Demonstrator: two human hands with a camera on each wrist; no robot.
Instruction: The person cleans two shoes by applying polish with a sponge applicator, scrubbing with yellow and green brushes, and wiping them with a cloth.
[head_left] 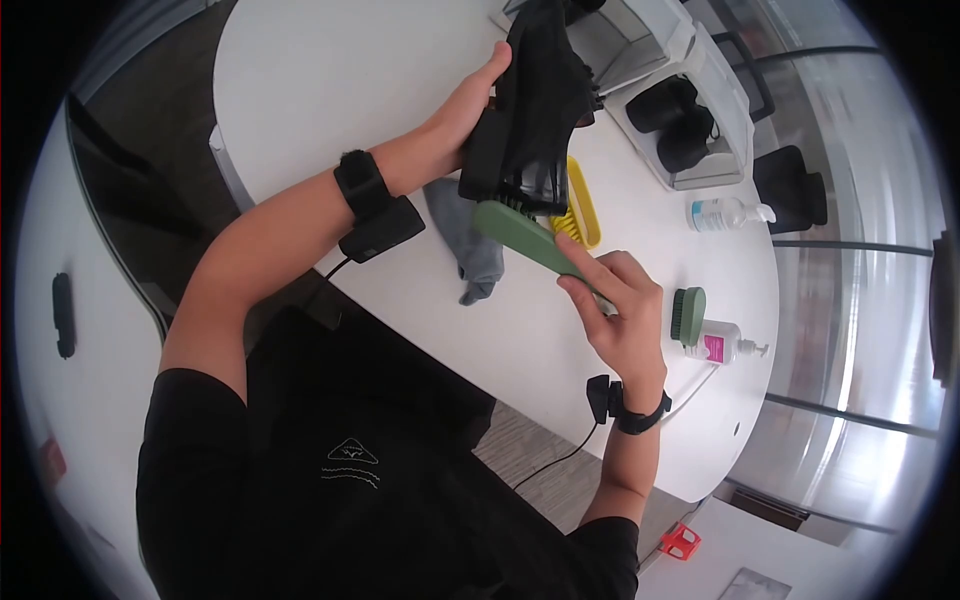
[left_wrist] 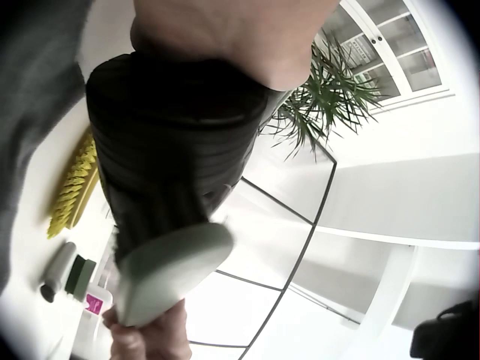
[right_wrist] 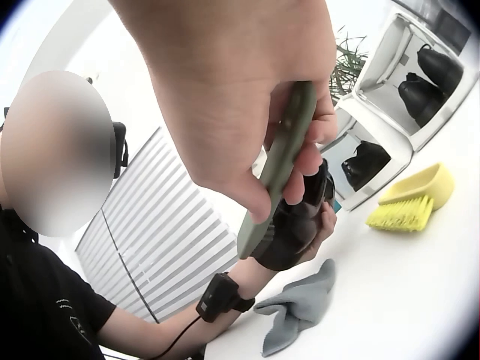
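Observation:
My left hand (head_left: 465, 118) holds up a glossy black shoe (head_left: 535, 120) above the white table, its heel end toward me. My right hand (head_left: 628, 312) grips a green-handled brush (head_left: 528, 240), with the fingers wrapped along its handle. The dark bristles meet the shoe's heel end in the head view. From the left wrist, the pale green back of the brush (left_wrist: 176, 266) overlaps the ridged, dark heel. The right wrist view shows thumb and fingers around the handle (right_wrist: 289, 139). Most of the left hand's fingers are hidden behind the shoe.
Below the shoe lie a grey cloth (head_left: 468, 240) and a yellow brush (head_left: 583, 205). White boxes (head_left: 738, 120), with black shoes (head_left: 675, 125) inside, stand at the back. To the right are a pump bottle (head_left: 712, 214), another green brush (head_left: 688, 315) and a pink-labelled bottle (head_left: 722, 343).

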